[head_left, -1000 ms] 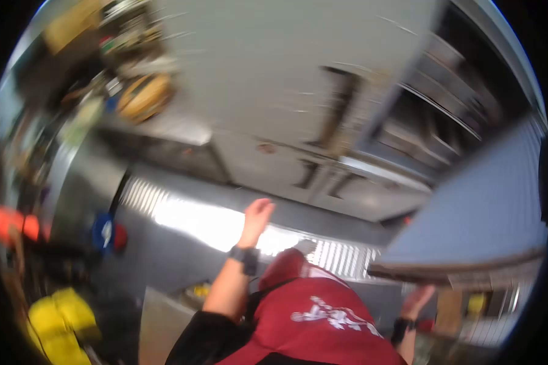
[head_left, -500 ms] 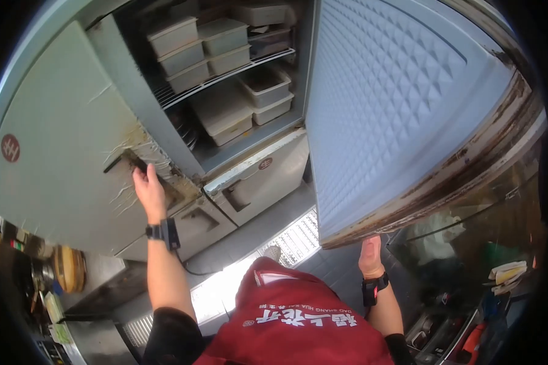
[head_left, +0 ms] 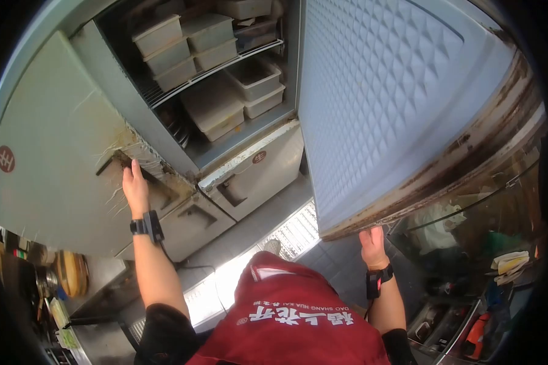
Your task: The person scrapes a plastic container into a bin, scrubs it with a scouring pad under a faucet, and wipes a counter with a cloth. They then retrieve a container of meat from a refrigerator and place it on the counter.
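Note:
My left hand is at the dark recessed handle of the closed left fridge door, its fingertips against the handle area; whether they grip it is hard to see. My right hand is at the lower edge of the open right door, which has a ridged pale blue inner panel. The fingers of that hand are partly hidden behind the edge. Between the doors, the open compartment holds stacked lidded white containers on a wire shelf, with more containers below.
Under the compartment is a closed lower door. A bright floor grating lies near my foot. At the lower left are a metal counter and kitchen items. To the right, a glass-like panel and a yellowish cloth show.
The camera view has shifted slightly, so the containers and shelf sit further left. My left hand remains by the left door's handle and my right hand by the open door's edge.

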The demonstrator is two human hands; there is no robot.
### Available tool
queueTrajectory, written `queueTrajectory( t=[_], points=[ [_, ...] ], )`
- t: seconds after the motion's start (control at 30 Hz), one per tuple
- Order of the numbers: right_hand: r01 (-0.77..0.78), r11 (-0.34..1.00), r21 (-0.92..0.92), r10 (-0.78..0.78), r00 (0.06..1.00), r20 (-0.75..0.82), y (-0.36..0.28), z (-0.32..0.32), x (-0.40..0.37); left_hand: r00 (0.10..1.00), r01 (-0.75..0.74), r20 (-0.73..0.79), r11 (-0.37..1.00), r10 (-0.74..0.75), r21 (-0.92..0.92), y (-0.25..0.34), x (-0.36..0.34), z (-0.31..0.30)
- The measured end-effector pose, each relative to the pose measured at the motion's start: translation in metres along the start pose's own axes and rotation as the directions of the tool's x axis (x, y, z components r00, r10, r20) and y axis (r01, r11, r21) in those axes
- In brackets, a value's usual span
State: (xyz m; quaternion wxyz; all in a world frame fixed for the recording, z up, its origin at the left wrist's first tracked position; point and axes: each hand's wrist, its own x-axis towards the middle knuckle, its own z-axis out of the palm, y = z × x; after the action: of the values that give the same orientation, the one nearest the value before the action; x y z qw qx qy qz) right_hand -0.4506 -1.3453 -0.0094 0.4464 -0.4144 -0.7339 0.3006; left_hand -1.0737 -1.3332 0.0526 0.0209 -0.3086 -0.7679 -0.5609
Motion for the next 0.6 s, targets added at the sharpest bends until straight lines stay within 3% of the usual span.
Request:
queueTrajectory(
  t=[0.1, 0.13, 0.2, 0.23, 0.3, 0.33, 0.37, 0.4, 0.43, 0.47, 0.5, 0.57, 0.6],
  points=[
    [-0.014, 1.0, -0.023, 0.015, 1.0, 0.012, 0.003, 0.003, -0.001, 0.999, 0.022, 0.032, 0.999, -0.024, 0.038, -0.005, -0.004, -0.005],
    [-0.007, 1.0, -0.016, 0.007, 1.0, 0.019, 0.002, 0.002, -0.002, 0.997, -0.071, 0.019, 0.993, 0.069, 0.096, -0.006, -0.018, -0.011],
    [-0.151, 0.987, 0.051, 0.149, 0.988, 0.05, 0.003, 0.004, -0.005, 0.976, -0.212, -0.019, 0.969, 0.216, 0.125, 0.009, -0.067, -0.029],
    [-0.148, 0.987, 0.064, 0.143, 0.987, 0.074, 0.006, 0.007, -0.006, 0.987, -0.163, 0.024, 0.98, 0.161, 0.114, 0.034, -0.103, -0.05],
    [0.06, 0.998, -0.032, -0.058, 0.996, 0.062, 0.013, 0.015, -0.004, 0.977, -0.207, -0.019, 0.97, 0.211, 0.131, 0.043, -0.165, -0.088],
    [0.056, 0.993, 0.106, -0.061, 0.997, 0.043, 0.018, 0.024, -0.008, 0.999, -0.036, 0.026, 0.999, 0.036, 0.025, 0.048, -0.193, -0.113],
    [0.066, 0.989, 0.131, -0.076, 0.994, 0.079, 0.01, 0.03, -0.006, 0.983, -0.166, -0.05, 0.977, 0.174, 0.136, 0.034, -0.22, -0.134],
    [0.12, 0.986, 0.116, -0.13, 0.988, 0.084, -0.005, 0.036, -0.002, 0.991, -0.104, -0.044, 0.93, 0.128, 0.353, 0.018, -0.254, -0.166],
    [0.178, 0.979, 0.102, -0.187, 0.979, 0.085, -0.016, 0.043, 0.0, 0.926, -0.345, 0.086, 0.732, 0.368, 0.588, -0.029, -0.288, -0.2],
    [0.171, 0.98, 0.102, -0.189, 0.961, 0.2, -0.015, 0.052, 0.001, 0.849, -0.443, 0.071, 0.632, 0.524, 0.636, -0.081, -0.313, -0.225],
    [0.183, 0.976, 0.122, -0.207, 0.953, 0.224, -0.016, 0.067, 0.007, 0.976, -0.206, -0.017, 0.938, 0.219, 0.279, -0.067, -0.322, -0.242],
    [0.187, 0.98, 0.066, -0.199, 0.924, 0.327, -0.025, 0.095, 0.016, 0.985, -0.067, -0.161, 0.997, 0.063, -0.022, -0.107, -0.36, -0.26],
    [0.216, 0.976, 0.037, -0.213, 0.894, 0.393, -0.038, 0.107, 0.03, 0.981, -0.06, -0.187, 0.998, 0.056, -0.015, -0.099, -0.362, -0.261]
  ],
)
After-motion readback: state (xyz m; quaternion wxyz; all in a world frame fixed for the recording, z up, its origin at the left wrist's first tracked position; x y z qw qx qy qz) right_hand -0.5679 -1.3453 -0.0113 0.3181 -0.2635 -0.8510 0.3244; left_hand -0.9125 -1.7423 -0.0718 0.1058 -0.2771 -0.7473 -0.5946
